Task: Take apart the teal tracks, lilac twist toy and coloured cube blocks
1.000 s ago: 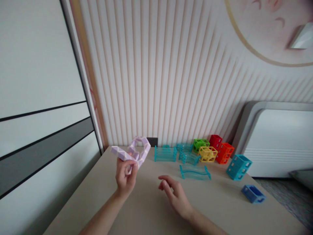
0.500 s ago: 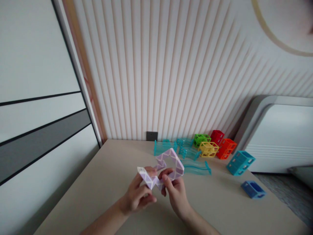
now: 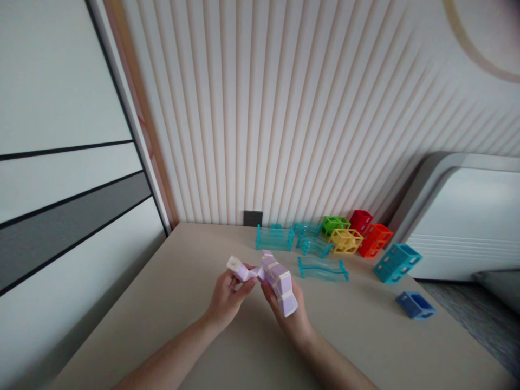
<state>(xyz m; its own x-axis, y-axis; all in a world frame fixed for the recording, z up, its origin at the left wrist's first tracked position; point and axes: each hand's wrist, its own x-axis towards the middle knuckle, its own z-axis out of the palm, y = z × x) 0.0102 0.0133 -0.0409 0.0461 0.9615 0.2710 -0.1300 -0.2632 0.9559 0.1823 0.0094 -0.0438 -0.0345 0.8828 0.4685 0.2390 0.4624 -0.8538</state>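
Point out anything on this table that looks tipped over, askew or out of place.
The teal lattice plastic block leans askew, one edge raised, apart from the cluster by the wall. The small blue plastic frame lies alone near the table's right edge. Both hands, left hand and right hand, hold the lilac segmented twist puzzle.

No text, label, brand, number or sign can be read anywhere in this view. The lilac and white plastic folding puzzle chain (image 3: 273, 280), the coloured plastic frame blocks (image 3: 357, 238) and the dark wall socket plate (image 3: 252, 218) bear no legible marking.
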